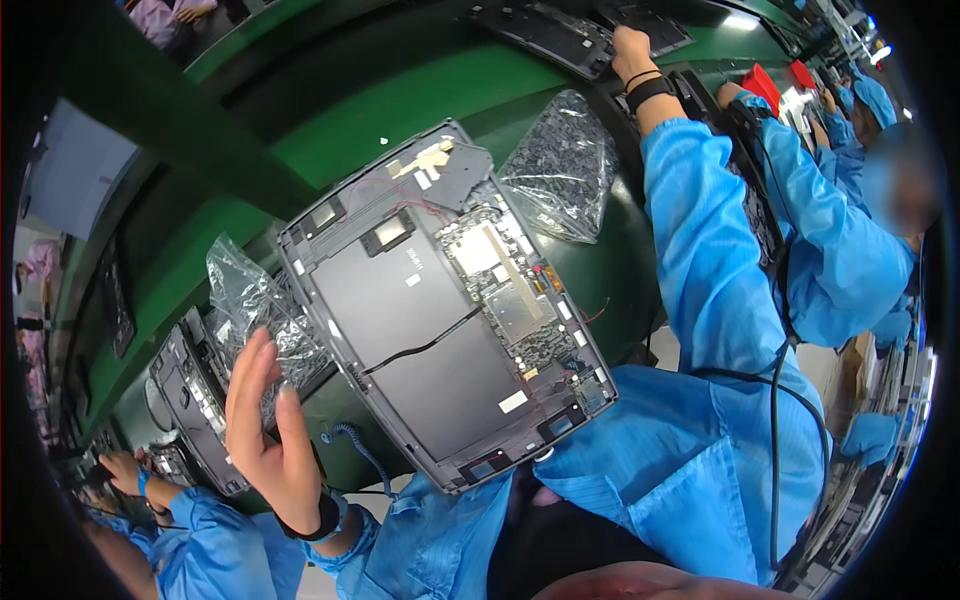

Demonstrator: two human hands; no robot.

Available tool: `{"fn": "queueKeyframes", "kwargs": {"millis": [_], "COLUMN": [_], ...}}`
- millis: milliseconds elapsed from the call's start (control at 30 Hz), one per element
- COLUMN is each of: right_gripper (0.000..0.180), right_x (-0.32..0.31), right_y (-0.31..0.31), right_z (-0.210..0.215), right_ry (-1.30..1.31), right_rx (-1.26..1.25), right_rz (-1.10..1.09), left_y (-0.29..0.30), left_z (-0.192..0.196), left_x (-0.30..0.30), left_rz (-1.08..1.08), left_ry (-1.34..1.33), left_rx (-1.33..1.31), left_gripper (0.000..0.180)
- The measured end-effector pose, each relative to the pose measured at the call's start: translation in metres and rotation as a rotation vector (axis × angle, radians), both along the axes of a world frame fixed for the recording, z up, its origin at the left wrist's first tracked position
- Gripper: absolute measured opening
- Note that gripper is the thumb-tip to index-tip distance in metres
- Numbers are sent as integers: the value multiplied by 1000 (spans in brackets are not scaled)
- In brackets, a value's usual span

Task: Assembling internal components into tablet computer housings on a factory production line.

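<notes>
An opened tablet-like device [420, 300] lies tilted in front of me, its inside facing up. It shows a flat dark battery, a circuit board [510, 300] and a black cable running across. My left hand [265, 430] is raised at the device's left side, fingers stretched out, holding nothing. A black strap sits on that wrist. My right hand [630, 52] reaches far to the upper right, fingers curled at a dark device housing [555, 38]. What its fingers grip, if anything, is too small to tell.
Clear plastic bags hold small dark parts [565, 165] behind the device and lie crumpled [250, 290] at left. More opened devices [190, 400] stand at left. A blue coiled cord [355, 445] hangs near my left wrist. Co-workers in blue [840, 250] sit on both sides.
</notes>
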State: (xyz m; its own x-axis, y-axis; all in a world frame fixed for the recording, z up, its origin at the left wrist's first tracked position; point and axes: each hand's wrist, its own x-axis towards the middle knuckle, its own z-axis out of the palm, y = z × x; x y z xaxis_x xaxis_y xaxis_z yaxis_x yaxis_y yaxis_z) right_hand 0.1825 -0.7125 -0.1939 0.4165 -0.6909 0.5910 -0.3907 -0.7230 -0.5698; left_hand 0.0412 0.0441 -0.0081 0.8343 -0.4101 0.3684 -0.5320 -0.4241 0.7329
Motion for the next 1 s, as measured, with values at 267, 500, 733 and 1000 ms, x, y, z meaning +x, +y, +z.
{"fn": "queueKeyframes", "kwargs": {"millis": [267,500,733,1000], "right_gripper": [28,24,27,19], "right_x": [-1,-54,-97,-111], "right_y": [123,299,387,380], "right_z": [79,185,209,203], "right_ry": [-549,-408,179,281], "right_rx": [1008,830,468,537], "right_rz": [173,996,1202,1200], "left_y": [24,-14,-26,-26], "left_z": [-53,-95,-109,-110], "left_x": [32,62,94,94], "left_rz": [267,-29,-159,-163], "left_ry": [30,-248,-115,11], "left_rx": [122,290,268,228], "left_gripper": [19,15,18,16]}}
